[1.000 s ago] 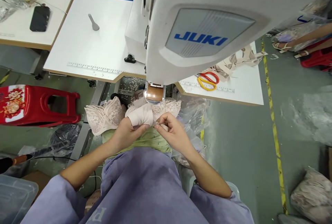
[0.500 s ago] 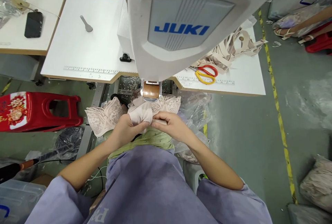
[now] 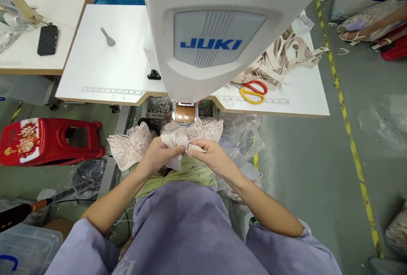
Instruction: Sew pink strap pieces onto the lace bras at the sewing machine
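Observation:
A pale pink lace garment (image 3: 203, 130) lies under the head of a white JUKI sewing machine (image 3: 219, 33), just below its brown presser part (image 3: 185, 113). My left hand (image 3: 159, 155) is closed on a smooth beige fold of that garment (image 3: 173, 140). Beside it, my right hand (image 3: 210, 156) pinches a narrow beige strip (image 3: 195, 149) at the garment's edge. The two hands almost touch. More lace (image 3: 130, 147) hangs off to the left of my left hand.
The white sewing table (image 3: 104, 67) carries red and yellow scissors (image 3: 252, 90) and a heap of beige straps (image 3: 280, 60). A red stool (image 3: 47, 141) stands at the left. A phone (image 3: 47, 39) lies on a neighbouring table. Plastic bags (image 3: 241, 139) sit by my right arm.
My right hand has closed in from a loose pinch to a tight grip against the left hand. The left hand's fold has been pulled down a little. The view shifted slightly.

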Tool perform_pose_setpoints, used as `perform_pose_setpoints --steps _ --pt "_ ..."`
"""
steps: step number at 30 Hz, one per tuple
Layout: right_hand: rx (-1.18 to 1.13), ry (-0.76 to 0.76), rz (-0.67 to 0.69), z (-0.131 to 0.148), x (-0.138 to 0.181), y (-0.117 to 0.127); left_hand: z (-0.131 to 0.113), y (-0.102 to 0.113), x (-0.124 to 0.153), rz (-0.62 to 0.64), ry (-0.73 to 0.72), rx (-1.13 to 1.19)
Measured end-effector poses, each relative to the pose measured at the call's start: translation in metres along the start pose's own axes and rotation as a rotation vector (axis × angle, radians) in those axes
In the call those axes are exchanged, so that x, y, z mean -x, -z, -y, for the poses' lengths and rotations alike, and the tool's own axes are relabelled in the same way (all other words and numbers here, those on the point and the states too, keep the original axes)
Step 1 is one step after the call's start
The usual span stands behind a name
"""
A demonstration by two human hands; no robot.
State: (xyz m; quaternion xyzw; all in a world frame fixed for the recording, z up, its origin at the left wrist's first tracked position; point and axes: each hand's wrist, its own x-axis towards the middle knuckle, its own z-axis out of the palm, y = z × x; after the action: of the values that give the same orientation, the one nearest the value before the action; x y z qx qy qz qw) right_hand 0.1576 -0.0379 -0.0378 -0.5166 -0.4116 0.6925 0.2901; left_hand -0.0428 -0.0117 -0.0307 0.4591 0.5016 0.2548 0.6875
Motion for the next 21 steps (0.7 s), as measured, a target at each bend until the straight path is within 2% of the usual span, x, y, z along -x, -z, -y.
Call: perform_pose_setpoints --steps 3,8,11,13,15,18,21 --pt "0.081 0.037 -0.018 0.004 0.002 -0.002 -0.001 -0.005 0.003 -0.048 -0.03 0.04" --pt "0.362 0.262 -0.148 0.012 0.006 -0.006 -0.008 -0.02 0.01 -0.126 -0.127 0.093" --pt "0.495 0.319 -0.203 0.018 0.005 -0.005 -0.009 -0.024 0.014 -0.165 -0.129 0.125" --pt "0.441 0.288 -0.17 0.023 0.004 -0.002 -0.007 -0.02 0.018 -0.149 -0.109 0.132" --pt "0.287 0.217 -0.099 0.031 0.002 0.003 0.0 -0.012 0.021 -0.165 -0.123 0.168" --pt "0.036 0.12 -0.021 0.048 -0.001 0.011 0.011 -0.006 0.026 -0.234 -0.224 0.399" --pt "-0.028 0.026 0.078 0.07 -0.005 0.016 0.016 -0.014 0.032 -0.125 -0.221 0.54"
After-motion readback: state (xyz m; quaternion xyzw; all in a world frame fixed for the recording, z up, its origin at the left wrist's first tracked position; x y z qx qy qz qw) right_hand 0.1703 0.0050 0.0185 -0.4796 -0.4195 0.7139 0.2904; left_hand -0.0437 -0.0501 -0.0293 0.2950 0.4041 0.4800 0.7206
